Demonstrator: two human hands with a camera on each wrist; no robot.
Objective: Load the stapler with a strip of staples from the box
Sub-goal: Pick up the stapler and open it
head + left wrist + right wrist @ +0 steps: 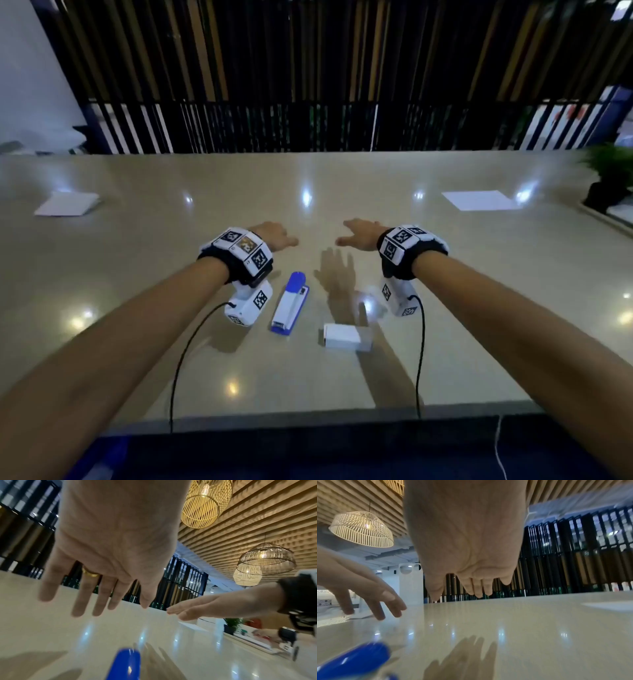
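1. The scene is viewed by the head camera from above and behind both forearms, looking forward and down across the table [342, 192] toward a slatted screen [308, 68].
2. The left wrist view is taken from just under the left hand [116, 536], low over the table, facing along the fingers toward the same screen.
3. The right wrist view is taken likewise from beneath the right hand [467, 534], close to the tabletop.
4. The blue stapler [290, 301] is shared by all three views, blurred at the bottom edge of both wrist views.
5. Each wrist view also catches the opposite hand.
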